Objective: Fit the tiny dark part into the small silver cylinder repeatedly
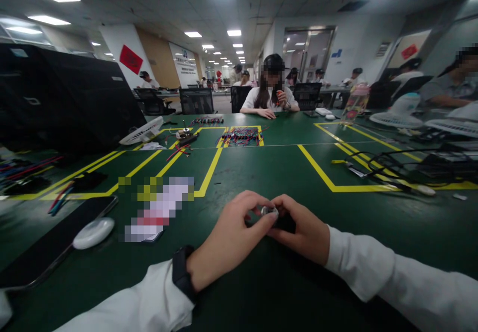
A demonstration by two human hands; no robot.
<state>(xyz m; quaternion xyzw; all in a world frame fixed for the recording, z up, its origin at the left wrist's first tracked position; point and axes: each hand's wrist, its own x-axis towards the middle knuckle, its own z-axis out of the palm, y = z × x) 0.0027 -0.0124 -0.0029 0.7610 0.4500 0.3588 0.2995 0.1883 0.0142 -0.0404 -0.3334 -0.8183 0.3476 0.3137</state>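
Over the near middle of the green table (239, 172), a small silvery round part (269, 211) sits between my two hands. My left hand (233, 235) is closed, its thumb and fingers pinching the part from the left. From the right, my right hand (304, 230) closes in with curled fingers, its tips meeting the part's right side. The fingers cover much of the part, so its exact kind does not show. A black watch band (182, 275) circles my left wrist.
Left of my hands lie a blurred-out packet (160, 212), a white oval case (93, 232) and a dark tablet-like slab (59, 242). Bundled wires (242, 135) lie farther off within yellow tape. Black cables (388, 165) spread at right. A co-worker (271, 90) sits opposite.
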